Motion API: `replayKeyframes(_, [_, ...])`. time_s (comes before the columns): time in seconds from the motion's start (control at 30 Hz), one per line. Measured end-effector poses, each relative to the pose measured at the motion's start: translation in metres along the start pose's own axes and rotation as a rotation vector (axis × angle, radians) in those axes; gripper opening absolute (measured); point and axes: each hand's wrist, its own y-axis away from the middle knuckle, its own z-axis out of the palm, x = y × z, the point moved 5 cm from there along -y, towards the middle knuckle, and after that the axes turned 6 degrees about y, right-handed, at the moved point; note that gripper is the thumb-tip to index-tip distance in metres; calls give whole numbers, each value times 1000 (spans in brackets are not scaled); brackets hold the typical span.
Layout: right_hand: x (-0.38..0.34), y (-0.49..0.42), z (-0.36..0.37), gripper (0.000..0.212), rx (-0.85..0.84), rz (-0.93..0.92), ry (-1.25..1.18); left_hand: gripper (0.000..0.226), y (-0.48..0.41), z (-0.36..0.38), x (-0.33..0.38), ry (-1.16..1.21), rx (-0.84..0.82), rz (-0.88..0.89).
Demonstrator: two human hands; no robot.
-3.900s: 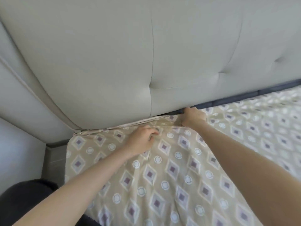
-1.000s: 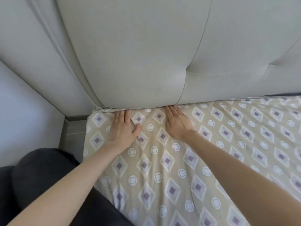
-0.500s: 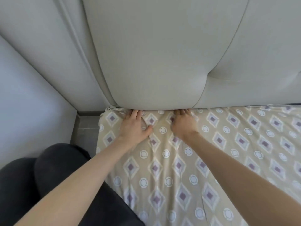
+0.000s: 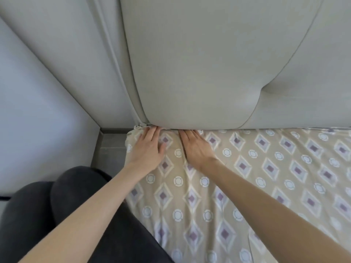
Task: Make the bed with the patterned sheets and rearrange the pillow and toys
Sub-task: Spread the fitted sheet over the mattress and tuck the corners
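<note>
The beige patterned sheet [image 4: 247, 177], printed with purple diamonds and white circles, covers the mattress up to the padded grey headboard [image 4: 199, 63]. My left hand [image 4: 148, 149] lies flat on the sheet near the bed's top left corner, fingers straight, tips at the gap under the headboard. My right hand [image 4: 196, 147] lies flat beside it, fingers straight and pointing into the same gap. A small bunch of sheet [image 4: 141, 127] sticks up at the corner. No pillow or toys are in view.
A pale wall [image 4: 38, 111] runs along the left. A narrow strip of grey floor [image 4: 110, 149] separates it from the bed. My dark-clothed legs [image 4: 57, 215] fill the lower left beside the mattress edge.
Both hands have slid left along the headboard gap toward the bed's corner, staying flat on the sheet. Earlier they gripped the sheet's edge; now their fingers are straight.
</note>
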Motion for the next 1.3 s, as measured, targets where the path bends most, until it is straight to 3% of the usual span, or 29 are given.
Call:
replayKeyframes(0.13, [-1,-10,-4,61,-90,82,6,55,-11,1,5,-55,15,-52])
replayKeyframes(0.33, [2,-24,-2,49,-202,99,95,58,-10,-1,14,-44,-130,-111])
replayKeyframes(0.47, [30,1,-1,56,-134,32,-144,72,-8,1,31,-223,-329,-177])
replayKeyframes(0.57, [71,32,-1,54,-35,84,-116,70,-3,7,64,-314,-320,-59])
replayKeyframes(0.7, [147,81,-3,48,13,399,-95,64,-6,24,121,-259,-259,79])
replayKeyframes(0.9, [244,145,-18,44,48,777,-48,56,-16,65,216,-158,-296,309])
replayKeyframes(1.03, [297,166,-31,38,97,898,-58,57,-30,87,270,-119,-355,429])
replayKeyframes(1.3, [385,180,-45,49,48,1063,-74,56,-60,125,342,-119,-461,618])
